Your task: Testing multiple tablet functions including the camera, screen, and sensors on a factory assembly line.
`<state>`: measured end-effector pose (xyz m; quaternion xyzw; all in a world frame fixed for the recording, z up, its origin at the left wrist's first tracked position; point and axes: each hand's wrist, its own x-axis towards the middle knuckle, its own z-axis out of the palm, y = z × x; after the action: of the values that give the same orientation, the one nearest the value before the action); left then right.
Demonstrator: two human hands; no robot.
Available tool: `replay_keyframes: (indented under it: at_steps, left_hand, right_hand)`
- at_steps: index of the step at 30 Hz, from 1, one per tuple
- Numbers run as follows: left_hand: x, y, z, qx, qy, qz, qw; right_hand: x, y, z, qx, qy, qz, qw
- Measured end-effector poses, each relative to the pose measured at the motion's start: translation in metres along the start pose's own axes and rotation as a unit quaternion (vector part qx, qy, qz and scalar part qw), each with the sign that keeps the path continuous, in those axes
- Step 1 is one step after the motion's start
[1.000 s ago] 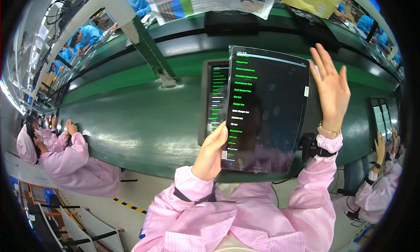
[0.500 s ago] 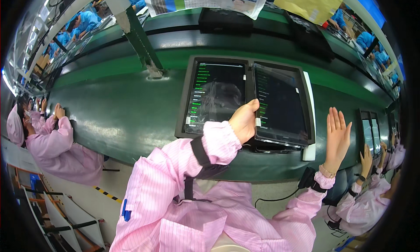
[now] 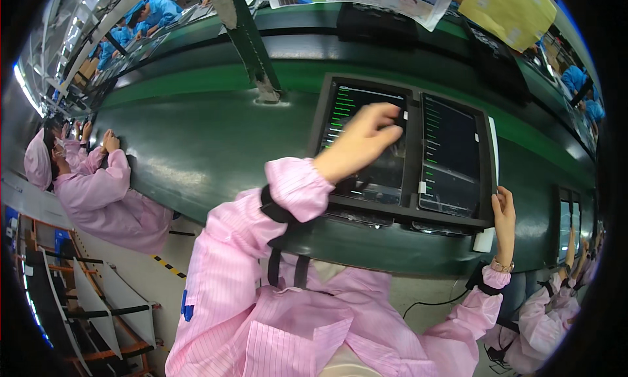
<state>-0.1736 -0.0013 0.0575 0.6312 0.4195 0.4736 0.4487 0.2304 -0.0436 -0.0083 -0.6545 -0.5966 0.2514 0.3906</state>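
Two flat tablets lie side by side in a black two-bay tray on the green bench. The left tablet is partly covered by my left hand, which is over its screen with fingers apart, slightly smeared by motion and holding nothing. Lines of green text run down the dark screen of the right tablet, which sits in its bay. My right hand is at the tray's right edge near the front corner, thumb against the rim and fingers along the outer side.
A white block sticks out beneath the tray's right side. Behind stands a green post, with a yellow sheet hanging at the far right. Co-workers in pink sit to the left and right. Another tray with tablets lies farther right.
The right tablet, held tilted in my left hand before, now lies in its bay. My left hand has let go and moved left; my right hand has come to the tray's edge. The view has shifted.
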Motion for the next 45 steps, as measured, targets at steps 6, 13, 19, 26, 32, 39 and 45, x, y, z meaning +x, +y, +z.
replay_keyframes:
  at_steps: [6,13,19,26,32,39,45]
  left_hand:
    - [-0.037,-0.022,-0.088,0.51,0.077,-0.046,0.855]
    - [-0.048,-0.047,-0.081,0.435,0.009,-0.133,0.89]
    - [-0.03,-0.02,-0.098,0.431,0.041,-0.058,0.899]
    - [0.078,-0.026,-0.13,0.472,0.107,0.023,0.875]
    - [0.173,-0.082,-0.144,0.552,0.164,0.011,0.818]
    - [0.214,-0.137,-0.155,0.582,0.169,-0.026,0.795]
    - [0.232,-0.166,-0.159,0.58,0.164,-0.005,0.798]
  right_hand:
    - [0.014,-0.011,0.006,-0.184,-0.014,0.043,0.982]
    - [0.026,-0.021,0.013,-0.159,-0.022,-0.011,0.987]
    - [0.035,-0.05,0.001,-0.2,0.112,-0.05,0.972]
    - [0.144,-0.095,0.011,-0.138,0.051,-0.111,0.983]
    - [0.266,-0.07,0.074,-0.21,0.115,-0.16,0.958]
    - [0.318,-0.024,0.124,-0.283,0.111,-0.166,0.938]
    - [0.346,-0.01,0.139,-0.304,0.122,-0.215,0.92]
